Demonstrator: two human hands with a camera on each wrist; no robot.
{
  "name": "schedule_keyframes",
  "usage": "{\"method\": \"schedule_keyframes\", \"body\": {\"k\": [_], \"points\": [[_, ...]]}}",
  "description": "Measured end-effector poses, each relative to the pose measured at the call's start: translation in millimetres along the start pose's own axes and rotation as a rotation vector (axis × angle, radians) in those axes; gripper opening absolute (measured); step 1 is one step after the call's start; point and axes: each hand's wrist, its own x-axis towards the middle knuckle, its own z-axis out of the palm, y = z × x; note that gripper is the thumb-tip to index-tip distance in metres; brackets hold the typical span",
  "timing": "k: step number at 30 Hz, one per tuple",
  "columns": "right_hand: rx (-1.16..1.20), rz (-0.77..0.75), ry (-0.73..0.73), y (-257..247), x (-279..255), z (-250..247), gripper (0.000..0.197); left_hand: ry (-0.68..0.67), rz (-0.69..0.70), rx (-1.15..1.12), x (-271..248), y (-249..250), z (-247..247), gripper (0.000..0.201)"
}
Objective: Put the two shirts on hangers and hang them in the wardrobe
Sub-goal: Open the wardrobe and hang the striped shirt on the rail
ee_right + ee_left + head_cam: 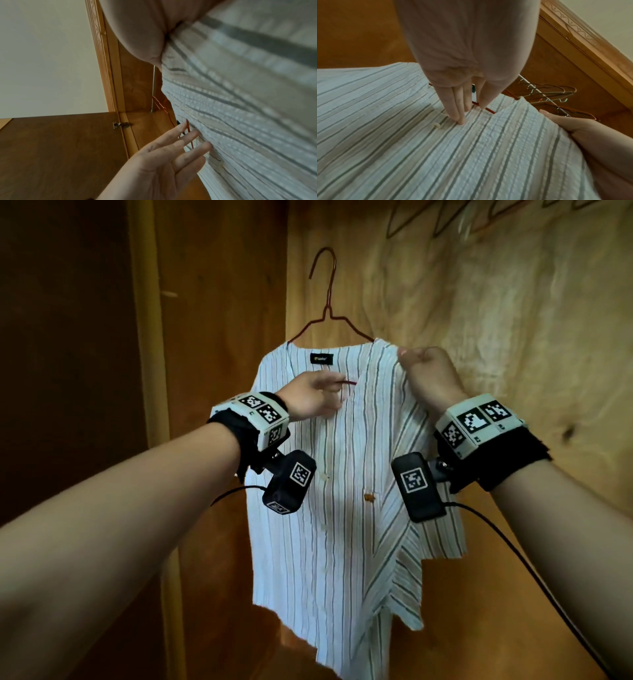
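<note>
Both forearms reach up and forward. The left hand (pixel 310 397) has its fingers nearly straight, and its fingertips (pixel 461 120) press the front placket of the white short-sleeved shirt with thin grey-green stripes (pixel 329 508), with the bottom wire of the thin red wire hanger (pixel 327 299) passing between thumb and fingers. The right hand (pixel 428 371) is curled into a fist that grips the shirt's shoulder fabric just right of the neckline.

The shirt is held in the air on the hanger, in front of the open wooden wardrobe (pixel 219 302). Above the shirt, the hanger's hook is free, touching nothing. The metal rail with several empty wire hangers (pixel 556 98) lies beyond the shirt's collar.

The shirt's hem is cut off below, and its right sleeve is partly hidden behind the right wrist. The collar label (pixel 321 359) is unreadable.
</note>
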Motion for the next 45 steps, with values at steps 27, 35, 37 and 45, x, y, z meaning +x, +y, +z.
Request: {"method": "schedule_keyframes", "body": {"k": [27,35,37,45], "points": [[0.047,-0.280,0.407,-116.9,226.2,77.5,0.027,-0.062,0.421,-0.065,227.8,94.3,-166.7,0.053],[0.017,-0.308,0.449,-136.7,288.1,98.6,0.031,0.028,0.512,-0.147,278.3,105.0,-189.8,0.061],[0.017,-0.283,0.433,-139.9,298.9,98.9,0.025,0.024,0.502,-0.112,286.3,107.3,-195.0,0.060],[-0.058,-0.250,0.391,-147.9,331.5,100.3,0.022,-0.017,0.424,0.008,310.4,106.7,-208.8,0.047]]}}
